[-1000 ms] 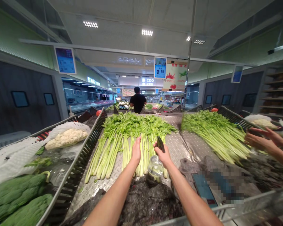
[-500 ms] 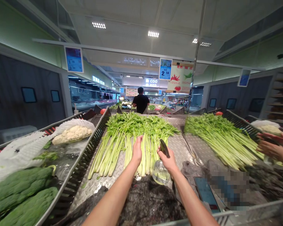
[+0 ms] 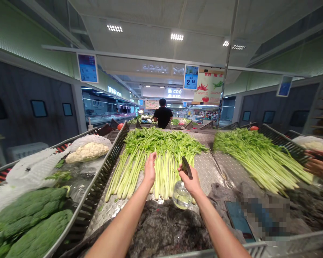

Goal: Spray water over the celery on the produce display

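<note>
Bunches of green celery (image 3: 153,154) lie in rows on a ridged metal display tray (image 3: 204,168) in front of me. My left hand (image 3: 150,168) rests on the pale stalks, fingers together and stretched forward. My right hand (image 3: 190,179) is closed round a clear spray bottle (image 3: 181,195); its dark trigger head sticks up above my fingers, and the bottle hangs just over the stalk ends. A dark grey cloth (image 3: 164,229) covers the near part of the tray under my forearms.
A second celery pile (image 3: 258,157) lies to the right, where another person's hands (image 3: 319,163) work. Cauliflower (image 3: 87,152) and dark green gourds (image 3: 29,211) fill the left bin. A phone (image 3: 239,222) lies on the cloth. A person in black (image 3: 163,116) stands far behind.
My view has shifted slightly left. Both my hands stay on the celery and the bottle, almost unmoved. The other person's hands have slid further toward the right edge.
</note>
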Action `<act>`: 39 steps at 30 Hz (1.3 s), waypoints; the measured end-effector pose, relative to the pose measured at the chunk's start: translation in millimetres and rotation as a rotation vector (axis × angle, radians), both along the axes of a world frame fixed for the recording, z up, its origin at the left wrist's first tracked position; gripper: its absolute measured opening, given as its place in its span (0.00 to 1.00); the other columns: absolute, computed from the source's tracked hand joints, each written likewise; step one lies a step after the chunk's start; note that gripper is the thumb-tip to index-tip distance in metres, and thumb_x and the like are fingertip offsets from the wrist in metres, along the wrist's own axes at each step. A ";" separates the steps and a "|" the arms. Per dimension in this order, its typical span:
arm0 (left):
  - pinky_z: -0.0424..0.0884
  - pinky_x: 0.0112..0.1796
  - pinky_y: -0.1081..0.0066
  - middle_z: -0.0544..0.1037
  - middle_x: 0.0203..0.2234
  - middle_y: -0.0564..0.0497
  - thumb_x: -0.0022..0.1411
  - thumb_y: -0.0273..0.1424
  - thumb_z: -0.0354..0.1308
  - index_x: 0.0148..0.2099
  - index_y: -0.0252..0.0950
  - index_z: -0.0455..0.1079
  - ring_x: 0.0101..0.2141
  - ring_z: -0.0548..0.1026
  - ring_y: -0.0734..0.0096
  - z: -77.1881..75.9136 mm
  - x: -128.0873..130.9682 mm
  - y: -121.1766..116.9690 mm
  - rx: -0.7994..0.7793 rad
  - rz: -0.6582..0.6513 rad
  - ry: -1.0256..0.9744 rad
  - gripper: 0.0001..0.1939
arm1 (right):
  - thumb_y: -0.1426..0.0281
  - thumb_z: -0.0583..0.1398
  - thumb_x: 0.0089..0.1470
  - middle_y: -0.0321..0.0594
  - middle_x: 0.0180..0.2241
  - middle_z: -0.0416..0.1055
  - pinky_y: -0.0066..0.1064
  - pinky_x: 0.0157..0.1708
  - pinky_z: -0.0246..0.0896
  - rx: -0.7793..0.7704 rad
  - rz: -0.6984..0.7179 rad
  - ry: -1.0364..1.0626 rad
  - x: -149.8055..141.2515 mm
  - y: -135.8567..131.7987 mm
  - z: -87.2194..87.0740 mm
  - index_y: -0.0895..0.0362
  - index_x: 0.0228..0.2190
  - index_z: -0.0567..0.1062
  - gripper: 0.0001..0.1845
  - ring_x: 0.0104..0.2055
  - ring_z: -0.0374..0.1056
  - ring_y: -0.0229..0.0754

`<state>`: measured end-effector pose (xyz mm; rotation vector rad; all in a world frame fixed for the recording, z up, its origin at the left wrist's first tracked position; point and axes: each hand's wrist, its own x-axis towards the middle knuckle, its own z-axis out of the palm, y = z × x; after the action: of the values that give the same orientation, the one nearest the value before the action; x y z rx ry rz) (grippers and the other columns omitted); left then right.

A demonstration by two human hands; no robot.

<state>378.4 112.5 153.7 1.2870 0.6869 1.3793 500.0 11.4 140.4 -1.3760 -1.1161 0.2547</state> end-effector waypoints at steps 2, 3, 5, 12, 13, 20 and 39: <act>0.53 0.51 0.61 0.63 0.51 0.44 0.57 0.44 0.37 0.48 0.35 0.63 0.51 0.61 0.66 0.9 -5.2 2.8 0.005 0.017 -0.005 0.25 | 0.66 0.54 0.41 0.35 0.20 0.65 0.26 0.20 0.54 -0.028 0.021 -0.018 -8.5 -1.1 3.1 0.59 0.27 0.69 0.11 0.21 0.60 0.36; 0.53 0.51 0.61 0.63 0.51 0.44 0.57 0.44 0.37 0.48 0.35 0.62 0.51 0.61 0.66 1.4 -7.7 4.5 0.005 0.023 -0.008 0.25 | 0.66 0.54 0.41 0.35 0.20 0.64 0.26 0.20 0.53 -0.035 0.036 -0.028 -12.8 -0.8 3.5 0.59 0.27 0.69 0.10 0.20 0.59 0.35; 0.53 0.51 0.61 0.63 0.51 0.44 0.57 0.45 0.36 0.49 0.35 0.62 0.51 0.61 0.66 2.3 -13.0 8.5 0.005 0.032 -0.010 0.26 | 0.67 0.55 0.40 0.35 0.21 0.65 0.25 0.20 0.54 -0.026 0.081 -0.036 -21.1 1.4 2.3 0.59 0.27 0.68 0.10 0.21 0.59 0.35; 0.53 0.50 0.61 0.63 0.51 0.45 0.56 0.47 0.36 0.48 0.35 0.62 0.51 0.61 0.65 8.3 -36.5 23.2 0.041 0.093 -0.028 0.27 | 0.71 0.54 0.40 0.38 0.29 0.69 0.28 0.29 0.59 0.042 0.218 -0.012 -43.2 11.0 -0.2 0.59 0.31 0.68 0.11 0.29 0.64 0.38; 0.53 0.51 0.61 0.63 0.51 0.45 0.56 0.47 0.37 0.48 0.35 0.62 0.51 0.61 0.65 9.5 -40.1 24.5 0.044 0.102 -0.029 0.27 | 0.70 0.54 0.40 0.38 0.27 0.68 0.28 0.27 0.59 0.029 0.216 -0.022 -46.6 11.7 1.5 0.59 0.30 0.68 0.11 0.28 0.64 0.38; 0.54 0.50 0.61 0.65 0.50 0.44 0.56 0.46 0.38 0.46 0.35 0.64 0.50 0.62 0.65 13.8 -64.3 32.0 0.028 0.174 -0.052 0.26 | 0.71 0.54 0.39 0.36 0.24 0.67 0.27 0.24 0.57 -0.024 0.225 -0.032 -74.5 17.8 10.1 0.59 0.27 0.68 0.09 0.24 0.62 0.37; 0.54 0.50 0.62 0.65 0.49 0.44 0.56 0.45 0.38 0.46 0.35 0.64 0.50 0.62 0.65 23.6 -96.7 42.1 0.047 0.248 -0.066 0.25 | 0.72 0.53 0.39 0.34 0.24 0.67 0.24 0.21 0.54 -0.068 0.283 -0.080 -111.0 33.1 -9.0 0.56 0.28 0.67 0.09 0.23 0.62 0.35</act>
<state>281.7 154.6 177.3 1.2176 0.7928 1.6400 389.0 44.4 131.4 -1.2943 -1.3806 0.4484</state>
